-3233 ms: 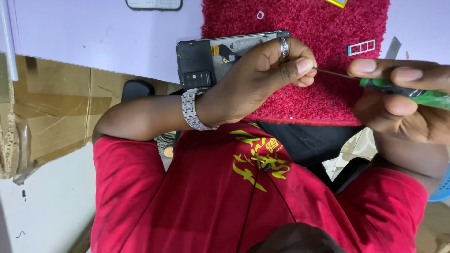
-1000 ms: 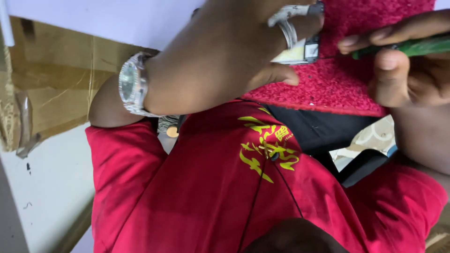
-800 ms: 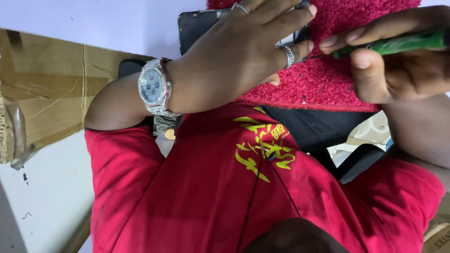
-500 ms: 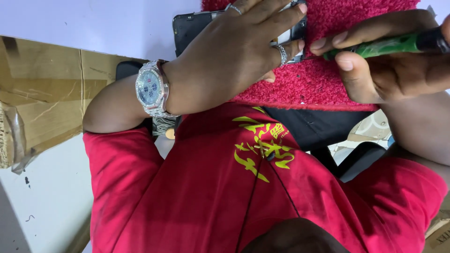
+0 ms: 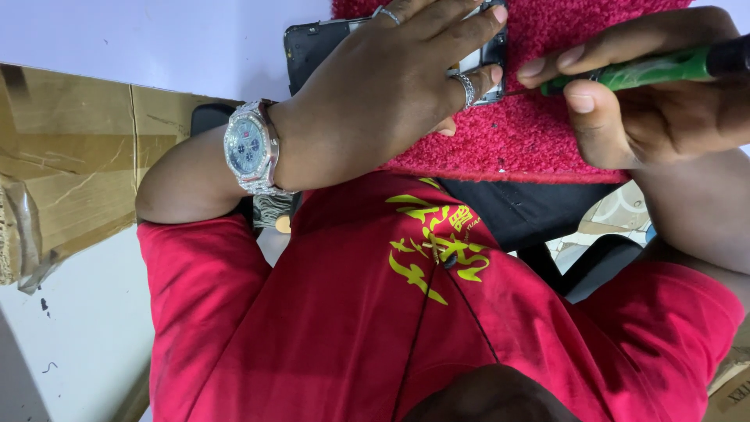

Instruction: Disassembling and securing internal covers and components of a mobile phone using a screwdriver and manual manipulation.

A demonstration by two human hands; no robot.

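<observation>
Phone (image 5: 312, 51) under flat left hand (image 5: 383, 94), on red mat (image 5: 531, 137); right hand (image 5: 656, 101) grips screwdriver (image 5: 648, 69).

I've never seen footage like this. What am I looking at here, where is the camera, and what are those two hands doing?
There is no machine here: a person in a red shirt wears a camera on the head, so the single picture looks down past the chest at their own two hands.

The left hand, with a silver wristwatch and rings, lies flat over a dark opened phone, pressing it onto a red fuzzy mat on a pale table.

The right hand has its grip on a green-handled screwdriver, whose thin tip points at the phone's edge beside the left fingers.

Brown cardboard lies at the left.
</observation>
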